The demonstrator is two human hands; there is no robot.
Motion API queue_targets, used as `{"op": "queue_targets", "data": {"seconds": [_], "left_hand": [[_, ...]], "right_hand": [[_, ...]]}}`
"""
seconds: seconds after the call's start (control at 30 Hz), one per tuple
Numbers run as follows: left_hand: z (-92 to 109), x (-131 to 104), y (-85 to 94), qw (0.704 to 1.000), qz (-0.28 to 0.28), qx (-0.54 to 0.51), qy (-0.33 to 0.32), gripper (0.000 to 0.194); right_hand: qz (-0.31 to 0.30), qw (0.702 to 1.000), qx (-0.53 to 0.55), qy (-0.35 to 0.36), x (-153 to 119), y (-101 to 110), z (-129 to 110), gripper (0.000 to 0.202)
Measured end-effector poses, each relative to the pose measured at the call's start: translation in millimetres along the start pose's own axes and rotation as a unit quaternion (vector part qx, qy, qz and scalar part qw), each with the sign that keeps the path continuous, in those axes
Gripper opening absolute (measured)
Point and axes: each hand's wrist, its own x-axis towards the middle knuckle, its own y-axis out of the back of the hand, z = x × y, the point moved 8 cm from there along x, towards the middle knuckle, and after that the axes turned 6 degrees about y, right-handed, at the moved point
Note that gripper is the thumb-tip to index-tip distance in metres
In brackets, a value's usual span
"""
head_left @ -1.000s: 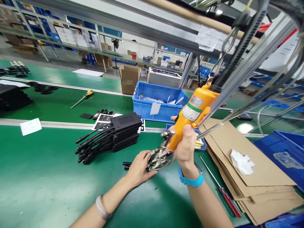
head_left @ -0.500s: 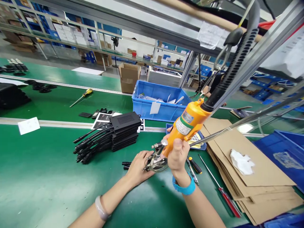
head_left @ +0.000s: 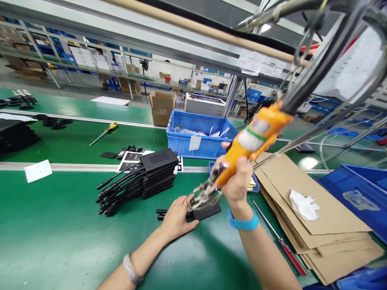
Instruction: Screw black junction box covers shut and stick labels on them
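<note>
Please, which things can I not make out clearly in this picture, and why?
In the head view:
Orange tool: motion blur makes its label unreadable.
Black box: partly hidden by the left hand.
Small blue tray: mostly hidden behind the right hand and tool.
Right blue bin: cut off by the picture edge.

I count my two hands [head_left: 178, 215], one orange power screwdriver [head_left: 249, 141], two manual screwdrivers [head_left: 290, 255], one turquoise wristband [head_left: 244, 220] and one pale bangle [head_left: 132, 269].

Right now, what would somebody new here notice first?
Probably the bright orange tool, slanting in the right hand. Near its tip, the left hand lies at the left end of a flat black box. Further left sits a stack of black boxes with cables.
</note>
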Motion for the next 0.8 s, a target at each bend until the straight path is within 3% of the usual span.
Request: {"op": "queue_targets", "data": {"seconds": [0.1, 0.2, 0.3, 0.4, 0.43, 0.53, 0.57, 0.67, 0.8], "left_hand": [[-1.7, -0.5, 0.0, 1.000, -0.015, 0.010, 0.016, 0.075], [-4.9, -1.1, -0.7, 0.999, -0.026, 0.017, 0.025, 0.088], [-8.1, -1.4, -1.7, 0.999, -0.035, 0.020, 0.029, 0.088], [-8.5, -1.6, -0.9, 0.999, -0.035, 0.019, 0.028, 0.082], [-8.2, -1.6, -0.1, 0.999, -0.032, 0.019, 0.028, 0.081], [-6.7, -1.4, 2.4, 0.999, -0.029, 0.018, 0.028, 0.078], [-6.4, -1.4, 3.0, 0.999, -0.029, 0.017, 0.028, 0.077], [-7.6, -1.4, 4.0, 0.999, -0.027, 0.017, 0.027, 0.079], [-9.4, -1.4, 2.5, 0.999, -0.021, 0.026, 0.013, 0.084]], "right_hand": [[-0.004, 0.999, -0.026, 0.038, 47.5, -8.2, -9.8, 0.046], [-0.047, 0.995, -0.089, 0.026, 86.2, -16.6, -5.6, 0.052], [-0.129, 0.962, -0.241, 0.020, 88.1, -14.1, -5.5, 0.052], [-0.145, 0.893, -0.424, 0.047, 46.6, 8.9, -15.2, 0.035], [-0.163, 0.879, -0.448, 0.020, 24.5, 17.2, -11.0, 0.023], [-0.334, 0.816, -0.444, -0.160, -63.9, 32.3, 31.2, 0.012], [-0.359, 0.804, -0.438, -0.183, -89.5, 36.8, 40.2, 0.007], [-0.386, 0.792, -0.432, -0.192, -143.9, 44.5, 58.1, 0.011], [-0.414, 0.787, -0.439, -0.131, -172.1, 37.1, 59.5, 0.008]]}}
